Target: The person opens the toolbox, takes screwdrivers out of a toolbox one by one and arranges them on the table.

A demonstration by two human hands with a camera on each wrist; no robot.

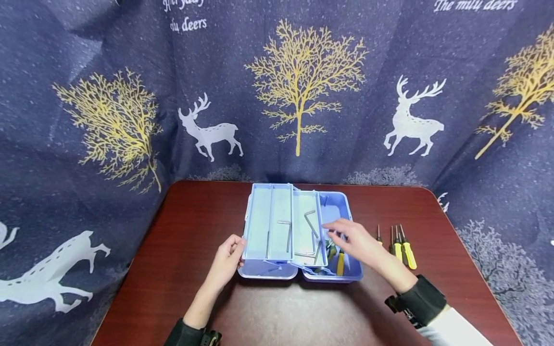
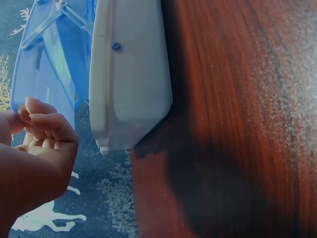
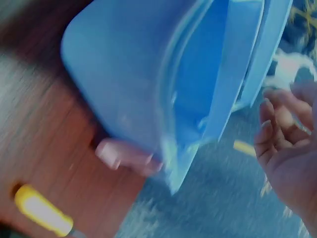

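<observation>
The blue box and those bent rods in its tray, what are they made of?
The blue box looks like moulded plastic: pale, slightly translucent, with thin smooth walls. The bent rods in its tray look like grey metal, thin with sharp bends, probably hex keys. The table looks like glossy, reddish wood, or a veneer.

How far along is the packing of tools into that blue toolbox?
Partly done. The blue toolbox stands open, hex keys lie in its trays, and a yellow-handled tool sits in the bottom. The left hand touches the left tray's edge; the right hand hovers over the open bottom, apparently empty. Three screwdrivers remain on the table.
</observation>
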